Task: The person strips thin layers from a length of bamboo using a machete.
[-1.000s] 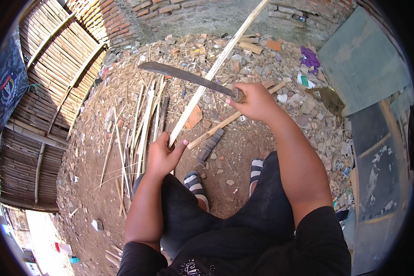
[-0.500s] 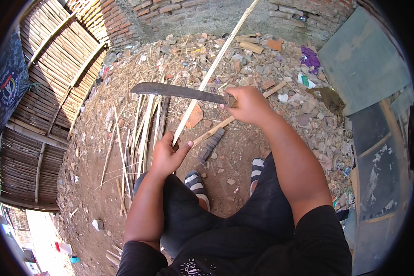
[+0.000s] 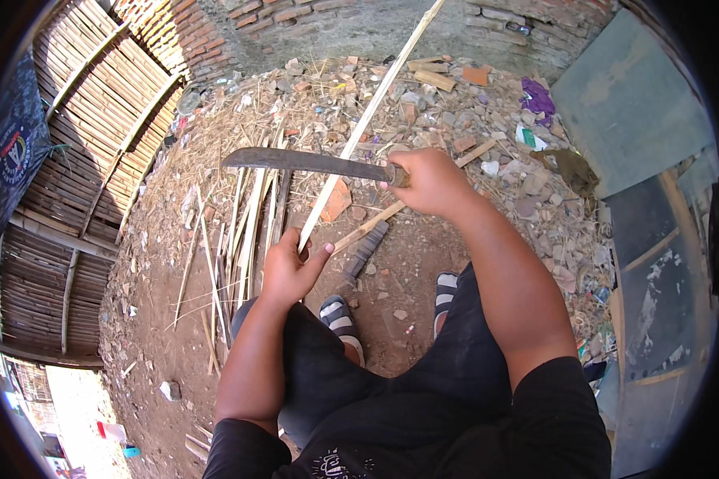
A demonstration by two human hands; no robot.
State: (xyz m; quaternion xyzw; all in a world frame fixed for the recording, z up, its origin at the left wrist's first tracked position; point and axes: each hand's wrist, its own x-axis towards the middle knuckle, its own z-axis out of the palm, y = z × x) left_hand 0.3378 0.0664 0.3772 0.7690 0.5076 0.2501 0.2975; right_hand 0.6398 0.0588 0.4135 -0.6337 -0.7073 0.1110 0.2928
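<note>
My left hand (image 3: 290,267) is closed round the lower end of a long pale bamboo strip (image 3: 380,89), which slants up and to the right toward the brick wall. In my right hand (image 3: 431,182) is the handle of a machete (image 3: 311,161). Its dark blade points left and lies across the strip, over it in this view; whether the edge bites into the strip I cannot tell. Below the blade, a wooden stick (image 3: 369,227) runs from near my left thumb up to the right along the ground.
Several split strips (image 3: 252,227) lie on the dirt left of my knee. A dark ridged block (image 3: 366,254) rests ahead of my sandals. Broken brick and litter (image 3: 431,112) spread toward the brick wall (image 3: 343,36). Bamboo panels (image 3: 96,120) stand left, grey boards (image 3: 631,104) right.
The machete blade has tilted slightly, its tip shifting a little left and down, and my right hand has edged slightly with it. My left hand and the strip stay nearly still.
</note>
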